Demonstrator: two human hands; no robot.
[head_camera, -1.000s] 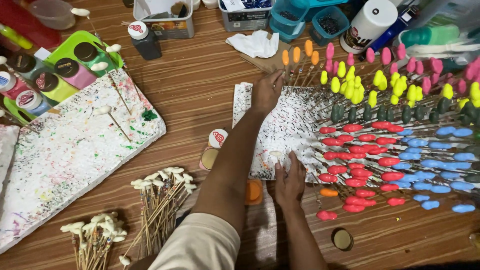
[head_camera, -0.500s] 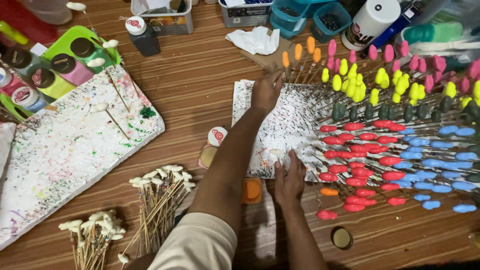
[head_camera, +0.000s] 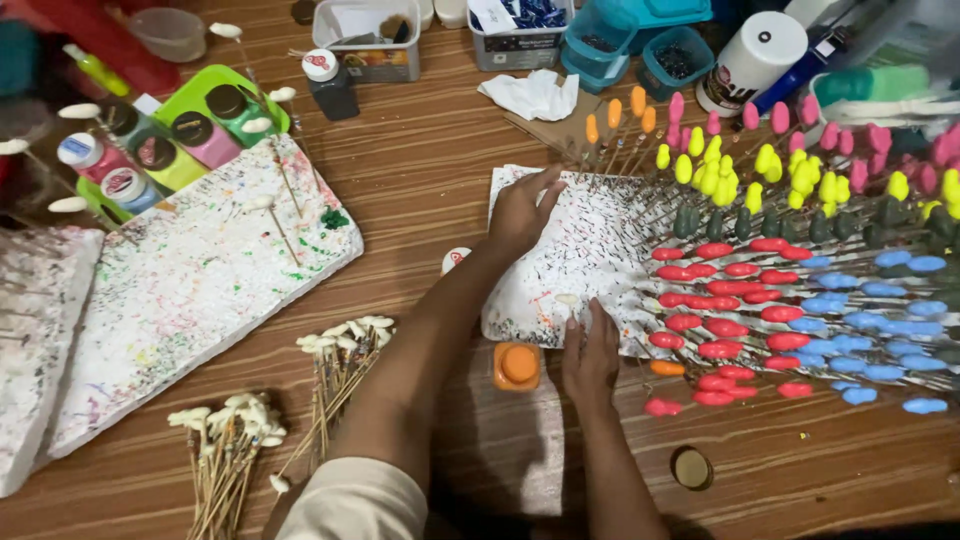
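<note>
Now both hands lie on the paint-speckled foam board (head_camera: 590, 260) in the middle of the desk. The left hand (head_camera: 522, 212) presses flat near the board's far left corner, fingers spread and grasping nothing. The right hand (head_camera: 590, 355) rests at its near edge, fingers loosely open, also grasping nothing. Painted sticks (head_camera: 800, 290) stand crowded on the board's right part. It seems the step is steadying the board; any shift of it needs care, because the sticks may tip.
</note>
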